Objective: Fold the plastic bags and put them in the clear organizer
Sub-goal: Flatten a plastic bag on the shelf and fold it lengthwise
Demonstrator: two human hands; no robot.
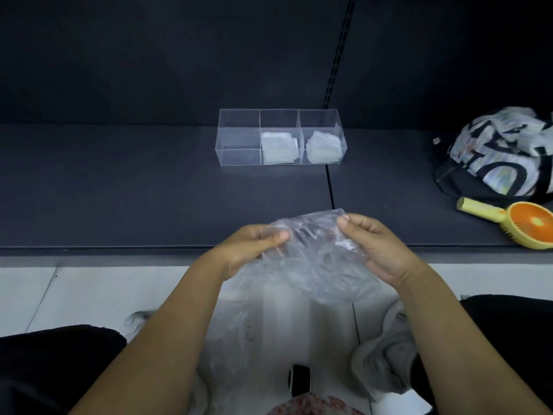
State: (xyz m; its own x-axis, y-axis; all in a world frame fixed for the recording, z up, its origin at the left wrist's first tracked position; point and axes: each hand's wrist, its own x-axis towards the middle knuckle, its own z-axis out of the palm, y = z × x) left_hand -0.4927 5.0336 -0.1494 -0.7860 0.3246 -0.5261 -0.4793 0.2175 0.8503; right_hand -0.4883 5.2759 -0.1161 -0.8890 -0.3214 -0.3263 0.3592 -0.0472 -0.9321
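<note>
A crumpled clear plastic bag hangs between my two hands above the shelf's front edge. My left hand pinches its upper left part, thumb on top. My right hand pinches the upper right part. Farther back on the dark shelf stands the clear organizer with three compartments. Folded bags fill the middle compartment, and more folded bags fill the right one. The left compartment holds nothing. More loose clear plastic lies below my hands on the floor.
A black-and-white patterned bag sits at the shelf's right end, with a yellow and orange hand fan in front of it. White floor tiles lie below the shelf edge. My dark-clad knees flank the plastic.
</note>
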